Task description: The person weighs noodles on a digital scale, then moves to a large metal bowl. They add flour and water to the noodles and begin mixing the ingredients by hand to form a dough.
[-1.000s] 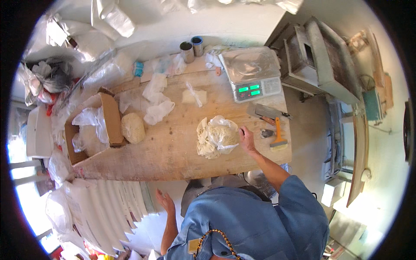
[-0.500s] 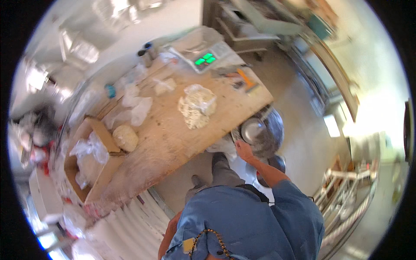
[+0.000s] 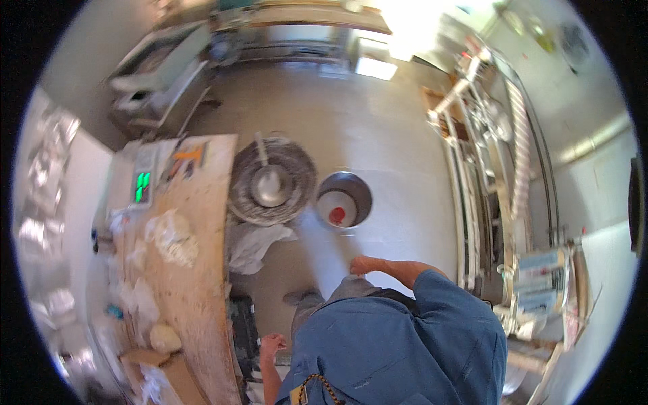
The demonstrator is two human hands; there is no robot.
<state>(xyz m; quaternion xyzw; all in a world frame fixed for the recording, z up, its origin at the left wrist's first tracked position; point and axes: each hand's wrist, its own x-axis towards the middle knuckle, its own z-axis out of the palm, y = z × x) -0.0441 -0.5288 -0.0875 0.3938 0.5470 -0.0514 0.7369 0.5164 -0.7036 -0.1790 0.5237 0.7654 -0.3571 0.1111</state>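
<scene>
My right hand (image 3: 361,264) is low in front of my body, fingers curled, nearest a steel bucket (image 3: 344,200) with a red item inside. My left hand (image 3: 272,344) hangs beside the wooden table (image 3: 210,256), its fingers loosely closed; I cannot make out what either hand holds, if anything. Left of the bucket sits a wide dusty tub (image 3: 301,181) with a steel bowl (image 3: 271,190) and a long handle in it. A crumpled white bag (image 3: 255,246) lies below the tub. On the table are bagged pale dough strands (image 3: 174,241) and a dough ball (image 3: 164,337).
The table also bears a scale (image 3: 143,172), scrapers (image 3: 189,156) and a cardboard box (image 3: 169,381). A metal machine (image 3: 155,81) stands at the upper left, a long bench (image 3: 317,15) at the back. A white metal rack with pipes (image 3: 472,182) runs along the right wall.
My view has turned to the right: the table has swung to the left side and the floor containers are central. My right hand has left the bagged dough and moved down toward my body.
</scene>
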